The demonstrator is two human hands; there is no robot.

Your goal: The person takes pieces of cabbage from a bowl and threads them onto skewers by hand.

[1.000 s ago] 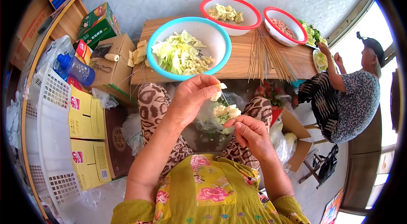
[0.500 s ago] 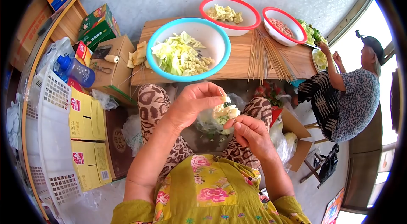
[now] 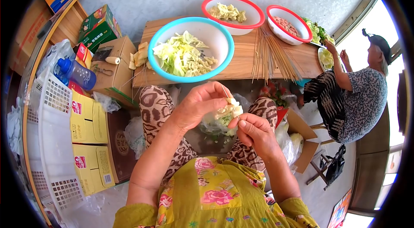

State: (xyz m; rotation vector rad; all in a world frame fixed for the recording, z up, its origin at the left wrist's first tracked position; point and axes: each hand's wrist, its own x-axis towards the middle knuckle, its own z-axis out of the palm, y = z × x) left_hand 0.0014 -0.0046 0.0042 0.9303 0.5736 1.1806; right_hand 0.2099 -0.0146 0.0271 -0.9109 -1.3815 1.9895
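Over my lap, my left hand (image 3: 200, 104) is closed, its thumb and fingers pinching pale food pieces (image 3: 233, 108) threaded on a thin skewer (image 3: 224, 91). The skewer's end sticks up past my left fingertips. My right hand (image 3: 255, 131) is closed around the lower end of the skewer, just below the pieces. Beyond my hands, a blue-rimmed bowl (image 3: 156, 62) on the wooden table holds chopped cabbage (image 3: 174, 53) and pale twisted pieces (image 3: 200, 66). Several loose skewers (image 3: 271, 57) lie fanned out to its right.
Two red-rimmed bowls, one with pale pieces (image 3: 226, 11) and one with pinkish pieces (image 3: 285, 25), stand at the back of the table (image 3: 241, 57). Another person (image 3: 362, 92) sits at the right end. Cardboard boxes (image 3: 110, 66) and a white plastic basket (image 3: 56, 120) stand left.
The skewer's upper end now shows above my left fingers, and the food pieces sit slightly closer to them. My right hand has barely moved.
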